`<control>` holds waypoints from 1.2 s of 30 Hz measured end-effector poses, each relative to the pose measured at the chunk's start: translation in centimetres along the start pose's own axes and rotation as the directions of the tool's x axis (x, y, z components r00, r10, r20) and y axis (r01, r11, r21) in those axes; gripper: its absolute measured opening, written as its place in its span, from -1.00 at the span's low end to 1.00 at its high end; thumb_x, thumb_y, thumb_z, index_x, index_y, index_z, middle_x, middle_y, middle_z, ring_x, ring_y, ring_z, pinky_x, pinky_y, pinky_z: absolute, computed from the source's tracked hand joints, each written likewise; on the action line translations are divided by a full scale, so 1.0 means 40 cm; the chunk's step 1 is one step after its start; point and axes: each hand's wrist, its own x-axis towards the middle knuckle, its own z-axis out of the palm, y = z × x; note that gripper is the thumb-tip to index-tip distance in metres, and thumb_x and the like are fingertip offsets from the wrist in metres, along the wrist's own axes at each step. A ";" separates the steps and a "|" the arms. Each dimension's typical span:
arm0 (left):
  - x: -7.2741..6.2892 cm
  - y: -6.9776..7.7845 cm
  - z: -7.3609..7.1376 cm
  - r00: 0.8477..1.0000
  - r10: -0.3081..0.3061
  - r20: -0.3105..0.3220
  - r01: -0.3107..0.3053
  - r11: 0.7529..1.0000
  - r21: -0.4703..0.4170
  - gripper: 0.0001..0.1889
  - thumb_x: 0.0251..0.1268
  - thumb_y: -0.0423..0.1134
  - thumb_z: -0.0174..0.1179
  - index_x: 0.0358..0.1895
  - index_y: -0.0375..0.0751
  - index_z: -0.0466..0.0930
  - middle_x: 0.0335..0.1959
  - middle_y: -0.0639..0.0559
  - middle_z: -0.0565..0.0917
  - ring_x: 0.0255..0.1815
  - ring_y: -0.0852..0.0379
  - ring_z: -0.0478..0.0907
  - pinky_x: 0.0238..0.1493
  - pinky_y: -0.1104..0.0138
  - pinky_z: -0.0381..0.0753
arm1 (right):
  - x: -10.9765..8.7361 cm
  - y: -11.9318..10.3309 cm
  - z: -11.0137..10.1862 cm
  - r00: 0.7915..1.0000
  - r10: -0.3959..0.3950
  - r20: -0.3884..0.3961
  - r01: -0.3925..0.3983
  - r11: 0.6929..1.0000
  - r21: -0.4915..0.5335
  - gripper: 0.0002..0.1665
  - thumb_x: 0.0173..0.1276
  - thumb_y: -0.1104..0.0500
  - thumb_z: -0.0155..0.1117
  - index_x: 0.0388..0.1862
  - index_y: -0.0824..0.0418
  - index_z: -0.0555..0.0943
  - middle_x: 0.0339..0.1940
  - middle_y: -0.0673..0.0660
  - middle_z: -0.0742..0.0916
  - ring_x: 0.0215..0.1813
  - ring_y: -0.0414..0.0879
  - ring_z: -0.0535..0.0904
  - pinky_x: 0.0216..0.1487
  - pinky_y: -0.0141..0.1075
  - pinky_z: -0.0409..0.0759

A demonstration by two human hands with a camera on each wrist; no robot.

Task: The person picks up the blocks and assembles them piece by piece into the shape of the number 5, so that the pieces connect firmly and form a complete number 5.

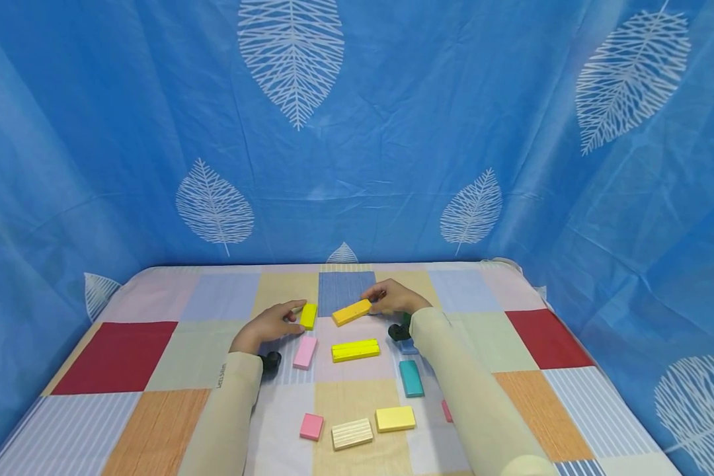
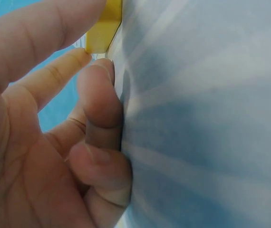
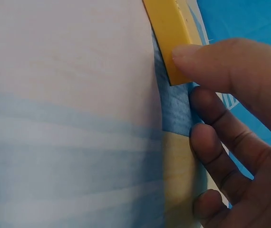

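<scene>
My left hand pinches a short bright yellow block between thumb and index finger, at the left of the middle. In the left wrist view the end of this yellow block shows between thumb and index finger, while the other fingers curl near the cloth. Across from it, my right hand holds the right end of a longer orange-yellow block. The right wrist view shows the thumb on the face of that orange-yellow block; the finger behind it is mostly hidden.
Nearer me lie a long yellow block, a light pink block, a teal block, a pink block, a striped block and a pale yellow block. Beside the right sleeve a blue block and a red-pink block are partly covered.
</scene>
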 end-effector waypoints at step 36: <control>-0.005 0.004 0.004 0.999 -0.040 0.001 0.040 0.999 -0.021 -0.25 0.47 -0.31 0.39 0.66 -0.23 0.32 0.05 -0.19 0.57 0.13 -0.16 0.46 0.19 0.06 0.55 | -0.067 0.009 0.014 0.991 0.025 -0.135 -0.022 1.000 0.021 -0.64 0.34 0.34 0.58 0.10 0.37 0.78 0.06 0.23 0.79 0.00 0.01 0.63 0.20 -0.07 0.63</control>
